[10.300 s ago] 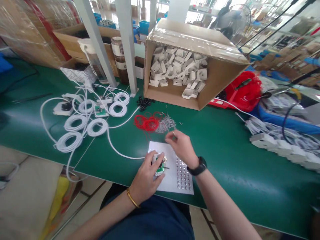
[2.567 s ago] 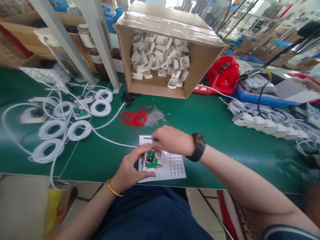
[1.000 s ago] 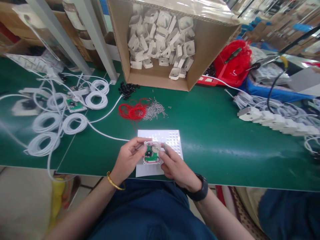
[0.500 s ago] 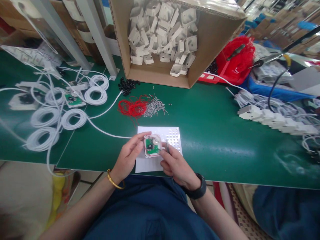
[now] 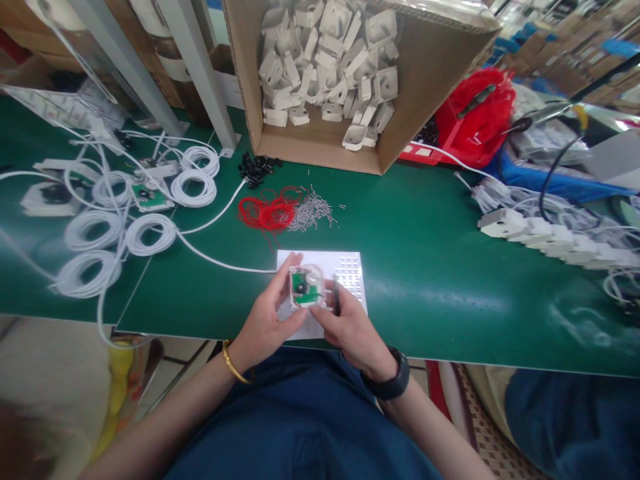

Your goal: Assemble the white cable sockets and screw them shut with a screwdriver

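Both my hands hold a small white housing with a green circuit board (image 5: 305,291) inside, just above a white sheet (image 5: 345,270) with rows of small shiny dots at the near table edge. My left hand (image 5: 267,317) grips the housing's left side with curled fingers. My right hand (image 5: 350,323) pinches its right side and also carries a thin dark tool (image 5: 337,301) between the fingers. A white cable (image 5: 220,263) runs from the housing to the left.
Red wire loops (image 5: 265,212) and a heap of small metal pins (image 5: 310,215) lie behind the sheet, with black bits (image 5: 256,167) beyond. A tipped cardboard box (image 5: 400,113) holds white housings. Coiled white cables (image 5: 145,233) lie left, white units (image 5: 530,230) right.
My right hand came back from the pin heap to the housing's right side. Both hands turned the housing slightly and drew it nearer the table edge.
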`<state>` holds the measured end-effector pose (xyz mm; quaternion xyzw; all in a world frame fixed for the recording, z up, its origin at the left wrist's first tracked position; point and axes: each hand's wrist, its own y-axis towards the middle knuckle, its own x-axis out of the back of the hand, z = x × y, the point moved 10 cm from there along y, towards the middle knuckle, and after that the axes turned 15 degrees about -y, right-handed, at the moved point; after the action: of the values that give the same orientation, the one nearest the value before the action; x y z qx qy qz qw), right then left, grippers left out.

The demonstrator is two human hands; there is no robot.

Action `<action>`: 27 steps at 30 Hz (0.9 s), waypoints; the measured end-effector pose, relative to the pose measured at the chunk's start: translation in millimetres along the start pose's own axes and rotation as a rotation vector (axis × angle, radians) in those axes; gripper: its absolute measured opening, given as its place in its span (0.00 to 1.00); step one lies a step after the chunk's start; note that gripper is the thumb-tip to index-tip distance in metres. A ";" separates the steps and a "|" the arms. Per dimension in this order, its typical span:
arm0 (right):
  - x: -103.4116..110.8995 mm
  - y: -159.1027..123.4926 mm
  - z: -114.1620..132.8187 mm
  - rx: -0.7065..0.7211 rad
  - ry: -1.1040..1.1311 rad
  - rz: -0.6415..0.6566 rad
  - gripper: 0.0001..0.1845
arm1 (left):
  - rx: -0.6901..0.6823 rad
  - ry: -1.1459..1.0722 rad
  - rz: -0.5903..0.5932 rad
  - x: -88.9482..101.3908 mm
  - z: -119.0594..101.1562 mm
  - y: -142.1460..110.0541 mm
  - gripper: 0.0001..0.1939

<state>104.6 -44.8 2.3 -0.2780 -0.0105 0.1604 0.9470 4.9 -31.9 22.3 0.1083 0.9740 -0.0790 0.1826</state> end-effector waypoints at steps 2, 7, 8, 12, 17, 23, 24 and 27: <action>1.3 0.4 -1.6 0.002 0.003 -0.039 0.24 | -0.015 0.018 -0.012 -0.5 0.5 0.1 0.39; -0.9 -3.2 -5.4 0.000 0.083 -0.053 0.22 | -0.050 0.059 -0.025 2.1 -0.3 -1.7 0.37; -1.5 -4.0 -6.1 -0.003 0.100 -0.049 0.22 | -0.057 0.087 -0.034 3.3 -1.9 -2.6 0.37; -1.7 -4.6 -6.0 0.002 0.152 -0.050 0.22 | -0.137 0.345 -0.153 13.1 -19.3 -8.8 0.36; -1.6 -3.8 -3.5 0.015 0.151 -0.040 0.22 | -0.107 0.427 -0.120 15.4 -24.2 -8.5 0.36; -4.8 -7.1 -3.8 -0.003 0.147 0.018 0.23 | 0.137 -0.010 0.092 7.3 -0.2 -2.6 0.38; -5.5 -7.8 -3.5 -0.002 0.151 0.035 0.23 | 0.141 -0.036 0.089 8.1 0.6 -2.2 0.39; -7.8 -9.4 -3.4 -0.002 0.144 0.092 0.23 | 0.120 -0.084 0.067 10.4 0.5 -1.7 0.40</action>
<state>100.4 -56.4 4.9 -0.2900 0.0705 0.1833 0.9367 -4.8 -31.8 18.2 0.1482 0.9548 -0.1353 0.2192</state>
